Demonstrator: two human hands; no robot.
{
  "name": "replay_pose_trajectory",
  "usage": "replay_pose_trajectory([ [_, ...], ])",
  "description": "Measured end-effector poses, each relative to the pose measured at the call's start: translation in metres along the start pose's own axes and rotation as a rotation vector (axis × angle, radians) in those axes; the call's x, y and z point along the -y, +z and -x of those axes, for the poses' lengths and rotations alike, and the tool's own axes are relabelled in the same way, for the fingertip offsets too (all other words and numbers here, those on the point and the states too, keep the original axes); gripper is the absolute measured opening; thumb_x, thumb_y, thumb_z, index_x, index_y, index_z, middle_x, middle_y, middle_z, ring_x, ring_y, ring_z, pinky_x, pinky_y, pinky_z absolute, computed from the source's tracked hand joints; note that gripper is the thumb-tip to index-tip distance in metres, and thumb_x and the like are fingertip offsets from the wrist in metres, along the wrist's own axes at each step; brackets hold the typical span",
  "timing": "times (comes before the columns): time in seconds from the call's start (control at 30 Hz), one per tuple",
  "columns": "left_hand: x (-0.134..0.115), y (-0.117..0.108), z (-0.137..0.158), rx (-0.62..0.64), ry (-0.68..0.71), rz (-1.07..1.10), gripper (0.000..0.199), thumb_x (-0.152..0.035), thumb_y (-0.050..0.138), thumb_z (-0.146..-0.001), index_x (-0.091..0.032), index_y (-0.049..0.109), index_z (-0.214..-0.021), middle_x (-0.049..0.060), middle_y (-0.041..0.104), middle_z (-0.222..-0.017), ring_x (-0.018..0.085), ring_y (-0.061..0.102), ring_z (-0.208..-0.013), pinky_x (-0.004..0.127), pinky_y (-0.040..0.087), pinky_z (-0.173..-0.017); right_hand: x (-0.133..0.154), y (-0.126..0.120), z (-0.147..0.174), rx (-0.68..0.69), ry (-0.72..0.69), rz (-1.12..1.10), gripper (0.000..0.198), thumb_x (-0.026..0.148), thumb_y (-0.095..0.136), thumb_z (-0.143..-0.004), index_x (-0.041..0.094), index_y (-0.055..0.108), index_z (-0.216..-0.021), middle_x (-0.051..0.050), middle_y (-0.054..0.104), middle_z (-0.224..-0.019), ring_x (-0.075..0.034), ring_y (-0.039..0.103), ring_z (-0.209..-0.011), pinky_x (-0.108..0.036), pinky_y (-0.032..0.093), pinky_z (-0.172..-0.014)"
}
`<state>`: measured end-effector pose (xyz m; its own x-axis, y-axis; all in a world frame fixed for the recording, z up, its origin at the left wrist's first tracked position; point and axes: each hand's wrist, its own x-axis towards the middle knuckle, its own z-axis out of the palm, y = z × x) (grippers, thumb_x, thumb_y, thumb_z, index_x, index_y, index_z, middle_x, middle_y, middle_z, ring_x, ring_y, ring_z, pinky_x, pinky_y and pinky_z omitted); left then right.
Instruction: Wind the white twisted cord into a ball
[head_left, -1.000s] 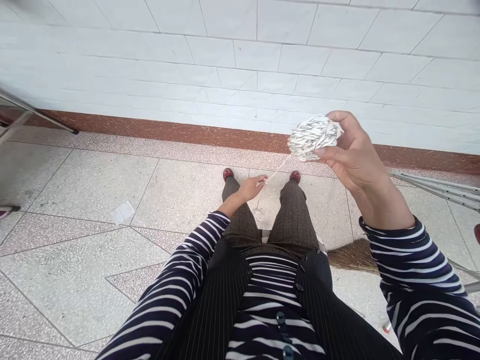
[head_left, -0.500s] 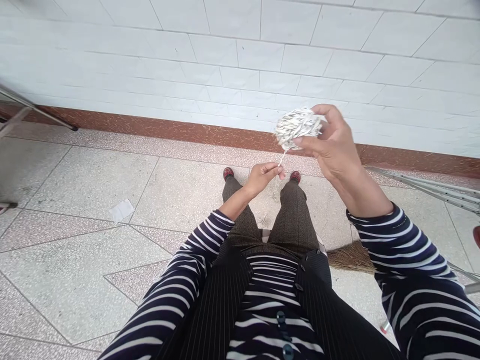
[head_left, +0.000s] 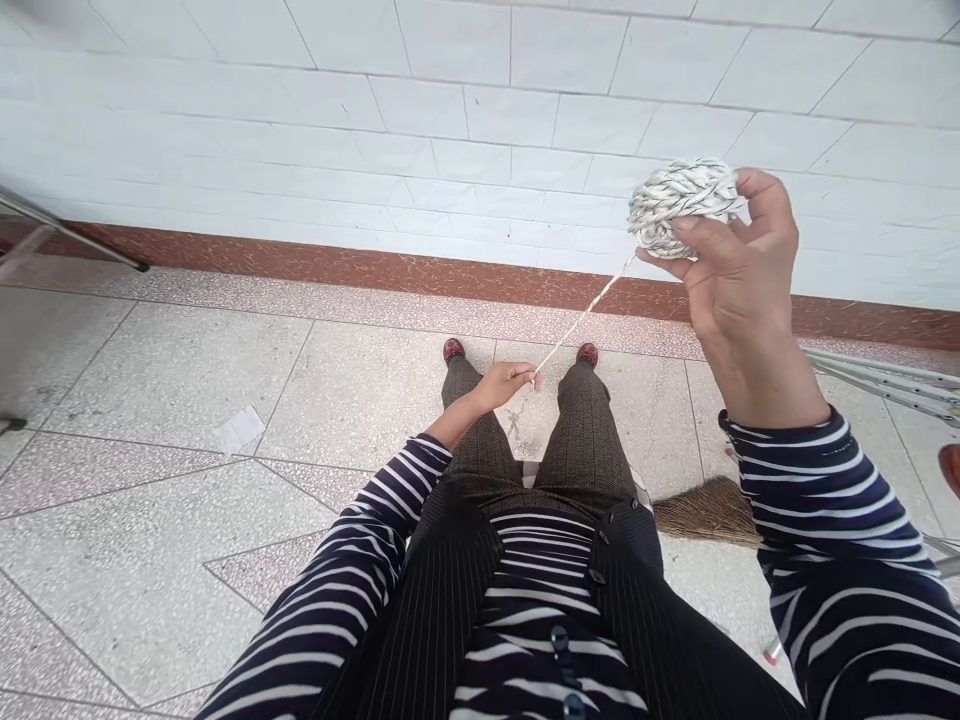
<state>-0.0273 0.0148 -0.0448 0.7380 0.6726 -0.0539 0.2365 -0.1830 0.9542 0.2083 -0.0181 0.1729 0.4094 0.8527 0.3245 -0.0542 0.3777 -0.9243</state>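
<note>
A wound ball of white rope with dark flecks (head_left: 681,205) is gripped in my right hand (head_left: 739,255), raised in front of the tiled wall. Thumb and fingers press it from the right side and from below. From its lower left, a single strand of rope (head_left: 589,310) runs slanting down, fairly straight. The strand's end is pinched by my left hand (head_left: 510,383), which is lower, above my legs. My left fingers are closed on it.
White tiles cover the wall (head_left: 450,160) above a red-brown skirting. A straw broom (head_left: 709,510) lies at my right. Metal legs (head_left: 885,380) stand on the right, and another metal leg (head_left: 97,245) on the left. White paper (head_left: 240,430) lies on the floor.
My right hand has moved up and to the right with the rope ball. My left hand has dropped slightly left, so a longer strand stretches between them.
</note>
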Motion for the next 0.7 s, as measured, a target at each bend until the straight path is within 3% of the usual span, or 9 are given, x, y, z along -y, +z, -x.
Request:
replay_pose_trajectory([
  [0.13,0.007,-0.005,-0.001,0.046,-0.044,-0.019,0.03,-0.037,0.051,-0.09,-0.015,0.071,-0.084,0.003,0.071,-0.086,0.014,0.059,-0.076,0.025,0.046,-0.077,0.001,0.001,0.003,-0.027,0.026,0.0,0.052,0.021,0.083,-0.058,0.031,0.048,-0.095,0.0,0.065,-0.094,-0.024,0.068,-0.092,-0.054,0.059,-0.086],
  [0.27,0.019,-0.012,-0.004,0.013,-0.127,-0.03,0.027,-0.031,0.053,-0.084,-0.014,0.072,-0.095,0.002,0.071,-0.077,0.014,0.057,-0.067,0.024,0.047,-0.069,0.011,0.005,0.005,-0.069,-0.089,-0.055,0.055,0.017,0.082,-0.055,0.031,0.048,-0.096,0.001,0.066,-0.098,-0.023,0.068,-0.093,-0.047,0.062,-0.077],
  [0.37,0.03,-0.015,-0.002,0.009,-0.154,-0.086,0.027,-0.028,0.052,-0.084,-0.014,0.072,-0.096,0.003,0.072,-0.076,0.016,0.062,-0.075,0.026,0.05,-0.078,0.02,0.006,0.005,-0.038,-0.127,-0.061,0.054,0.017,0.081,-0.056,0.031,0.048,-0.097,0.0,0.066,-0.102,-0.024,0.069,-0.095,-0.045,0.062,-0.074],
  [0.47,0.034,-0.016,-0.002,-0.08,-0.187,-0.172,0.027,-0.022,0.053,-0.082,-0.014,0.072,-0.101,0.007,0.075,-0.098,0.021,0.066,-0.096,0.033,0.049,-0.095,0.021,0.007,0.008,-0.008,-0.115,-0.038,0.056,0.018,0.082,-0.057,0.031,0.048,-0.1,0.0,0.065,-0.106,-0.024,0.068,-0.098,-0.045,0.063,-0.075],
  [0.57,0.013,-0.016,-0.012,-0.18,-0.129,-0.161,0.041,-0.02,0.059,-0.083,-0.017,0.066,-0.123,0.011,0.068,-0.127,0.025,0.061,-0.12,0.039,0.041,-0.109,0.01,0.013,0.014,0.041,-0.053,0.001,0.06,0.02,0.085,-0.056,0.032,0.048,-0.102,0.0,0.065,-0.108,-0.024,0.067,-0.101,-0.045,0.063,-0.077],
  [0.7,-0.048,-0.013,-0.041,-0.233,0.186,0.048,0.047,-0.036,0.06,-0.093,-0.019,0.057,-0.136,0.012,0.062,-0.137,0.024,0.057,-0.125,0.039,0.041,-0.109,-0.011,0.026,0.025,0.193,0.049,0.109,0.063,0.034,0.089,-0.058,0.034,0.048,-0.106,0.0,0.063,-0.11,-0.026,0.066,-0.105,-0.044,0.063,-0.077],
])
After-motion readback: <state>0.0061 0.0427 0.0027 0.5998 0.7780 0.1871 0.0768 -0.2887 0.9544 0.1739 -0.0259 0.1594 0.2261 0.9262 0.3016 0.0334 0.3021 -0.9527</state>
